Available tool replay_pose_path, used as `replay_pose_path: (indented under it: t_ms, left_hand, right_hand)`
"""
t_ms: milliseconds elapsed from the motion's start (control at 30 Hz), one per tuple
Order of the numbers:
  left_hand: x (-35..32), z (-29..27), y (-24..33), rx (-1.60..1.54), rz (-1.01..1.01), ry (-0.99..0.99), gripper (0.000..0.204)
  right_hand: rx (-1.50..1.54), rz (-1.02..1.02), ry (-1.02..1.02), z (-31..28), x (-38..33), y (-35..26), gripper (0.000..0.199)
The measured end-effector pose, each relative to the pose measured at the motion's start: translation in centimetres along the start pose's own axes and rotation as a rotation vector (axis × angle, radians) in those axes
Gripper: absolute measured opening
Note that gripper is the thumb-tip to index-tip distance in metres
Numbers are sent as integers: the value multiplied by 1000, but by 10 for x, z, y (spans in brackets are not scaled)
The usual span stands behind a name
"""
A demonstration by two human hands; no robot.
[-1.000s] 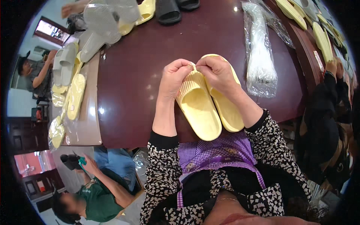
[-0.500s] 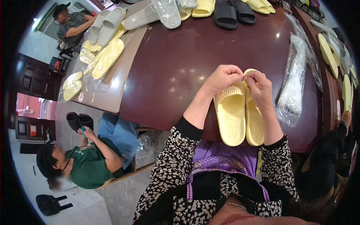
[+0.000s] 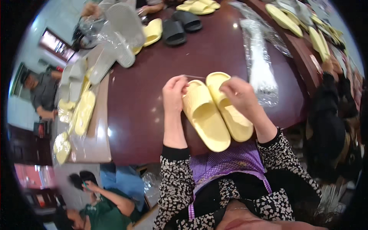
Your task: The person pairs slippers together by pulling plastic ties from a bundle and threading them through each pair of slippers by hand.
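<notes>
Glossy dark-red counter point(image 3: 134, 96) spreads beneath the person's hands, with a pair of yellow slippers lying side by side at its near edge, soles down and toes pointing away. At the toe of the left slipper point(image 3: 209, 124), the left hand point(image 3: 174, 94) has its fingers curled in, the tips pinching a thin pale strand point(image 3: 195, 76) that stretches rightward over the toes. Above the right slipper point(image 3: 239, 124), the right hand point(image 3: 241, 94) is bent with thumb and fingertips drawn close; whether it grips anything, I cannot tell. Just right of the pair lies a bundle of white strands point(image 3: 262, 65) in clear plastic. Toward the far side sit two black slippers point(image 3: 174, 32), with another yellow slipper point(image 3: 153, 32) and bagged grey slippers point(image 3: 126, 27) to their left. More yellow slippers point(image 3: 85, 113) in clear wrap lie on the left. Farther out, a co-worker in green point(image 3: 111, 209) holds dark footwear point(image 3: 82, 180) at lower left, and someone in black point(image 3: 326, 130) is at the right.
</notes>
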State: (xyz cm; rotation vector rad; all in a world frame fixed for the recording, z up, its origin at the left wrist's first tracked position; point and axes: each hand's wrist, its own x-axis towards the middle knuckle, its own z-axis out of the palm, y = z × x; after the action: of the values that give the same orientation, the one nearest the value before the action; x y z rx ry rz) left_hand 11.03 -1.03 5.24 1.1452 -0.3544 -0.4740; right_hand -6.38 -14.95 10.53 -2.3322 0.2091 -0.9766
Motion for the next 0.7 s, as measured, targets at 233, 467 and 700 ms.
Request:
replay_pose_path:
  t_ms: [233,467,700]
  left_hand:
    - [18,-5,-19,70,28,63,10]
    - [19,-11,-16,10,46,191,8]
    - [23,-15,-21,-43,35,230,10]
  right_hand:
    - [-171,253,-477,10,-36,3,29]
    - [-238,255,-388,31,-32,17,31]
    - [-172,219,-380,24,-21,24,29]
